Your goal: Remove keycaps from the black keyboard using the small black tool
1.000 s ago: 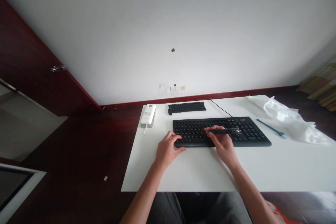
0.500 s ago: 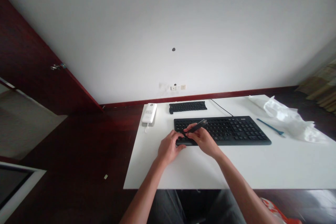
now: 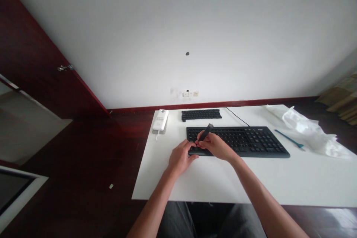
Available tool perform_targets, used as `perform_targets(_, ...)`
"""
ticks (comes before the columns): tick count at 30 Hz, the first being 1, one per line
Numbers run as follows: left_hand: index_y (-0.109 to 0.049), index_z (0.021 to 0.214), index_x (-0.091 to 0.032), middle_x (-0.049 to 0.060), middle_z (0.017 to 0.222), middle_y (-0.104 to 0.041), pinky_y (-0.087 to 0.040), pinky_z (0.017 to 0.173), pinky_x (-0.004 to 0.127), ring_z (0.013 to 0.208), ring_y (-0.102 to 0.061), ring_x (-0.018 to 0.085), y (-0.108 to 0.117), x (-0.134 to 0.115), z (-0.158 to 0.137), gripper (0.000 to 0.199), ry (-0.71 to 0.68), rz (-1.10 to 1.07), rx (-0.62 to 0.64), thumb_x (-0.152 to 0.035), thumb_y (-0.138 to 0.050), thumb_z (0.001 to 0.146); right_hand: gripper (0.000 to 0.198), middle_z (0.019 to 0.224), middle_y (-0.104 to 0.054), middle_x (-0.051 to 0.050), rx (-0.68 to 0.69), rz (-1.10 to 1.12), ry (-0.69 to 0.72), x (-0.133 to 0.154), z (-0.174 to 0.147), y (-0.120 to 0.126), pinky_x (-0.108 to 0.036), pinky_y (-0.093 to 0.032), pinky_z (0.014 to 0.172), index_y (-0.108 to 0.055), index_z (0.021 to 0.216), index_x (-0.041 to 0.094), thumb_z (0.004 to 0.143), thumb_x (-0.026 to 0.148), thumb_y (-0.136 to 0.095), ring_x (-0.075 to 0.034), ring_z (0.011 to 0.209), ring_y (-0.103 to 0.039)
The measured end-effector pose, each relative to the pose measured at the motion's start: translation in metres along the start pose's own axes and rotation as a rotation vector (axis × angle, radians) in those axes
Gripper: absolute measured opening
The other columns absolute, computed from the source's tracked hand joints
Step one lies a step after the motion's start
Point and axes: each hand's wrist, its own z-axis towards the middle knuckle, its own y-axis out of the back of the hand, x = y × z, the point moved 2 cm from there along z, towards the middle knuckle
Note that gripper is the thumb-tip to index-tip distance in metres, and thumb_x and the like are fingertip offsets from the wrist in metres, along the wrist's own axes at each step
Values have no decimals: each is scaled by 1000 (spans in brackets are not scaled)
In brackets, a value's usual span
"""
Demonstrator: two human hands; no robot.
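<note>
A black full-size keyboard (image 3: 251, 141) lies on the white table (image 3: 223, 182). My left hand (image 3: 180, 158) rests on the keyboard's near left corner, fingers curled against its edge. My right hand (image 3: 216, 145) grips a slim black tool (image 3: 205, 132) like a pen, its lower tip down at the left end of the keys and its upper end tilted up to the right.
A small black key panel (image 3: 201, 114) lies behind the keyboard. A white handset-like device (image 3: 160, 121) sits at the table's far left. At the right are a blue stick tool (image 3: 288, 138) and crumpled white plastic (image 3: 306, 130). The keyboard cable (image 3: 237, 116) runs back.
My right hand carried the black tool from the keyboard's middle to its left end and tipped it more upright. My left hand stayed at the left corner.
</note>
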Motion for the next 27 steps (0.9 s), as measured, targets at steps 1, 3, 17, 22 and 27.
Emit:
perform_targets(1, -65, 115, -27, 0, 111, -68, -52, 85, 30, 101, -67, 21, 0, 0, 0, 37, -7, 4, -1, -27, -84, 83, 17, 92, -77, -3, 7, -1, 2, -1, 1, 0, -37, -58, 79, -60, 103, 22, 87, 23, -61, -22, 84, -73)
perform_targets(3, -65, 115, -26, 0, 111, -68, -52, 85, 31, 102, -66, 21, 1, -1, 0, 36, -24, 8, -4, -28, -84, 83, 18, 94, -77, -4, 15, 7, -5, -4, 3, 0, -36, -58, 79, -59, 104, 22, 87, 24, -61, -22, 84, -73)
perform_targets(17, -76, 116, -31, -2, 105, -79, -58, 85, 30, 92, -75, 19, -7, 8, -5, 29, -103, 80, -39, -31, -81, 87, 16, 83, -75, -4, 193, -361, 173, 39, -1, -1, -30, -51, 71, -69, 99, 22, 91, 18, -56, -22, 80, -73)
perform_targets(22, -77, 119, -31, 0, 108, -80, -59, 87, 30, 94, -76, 20, -6, 7, -6, 31, -98, 87, -34, -34, -79, 89, 14, 88, -75, -2, 215, -328, 198, 34, -5, 4, -30, -50, 72, -66, 104, 23, 96, 23, -54, -20, 79, -70)
perform_targets(27, -77, 118, -32, -1, 105, -80, -59, 83, 28, 91, -76, 18, -6, 7, -5, 28, -97, 83, -44, -32, -78, 90, 16, 105, -73, -5, 238, -131, 205, 18, -7, 10, -34, -53, 86, -64, 110, 23, 100, 32, -56, -22, 96, -69)
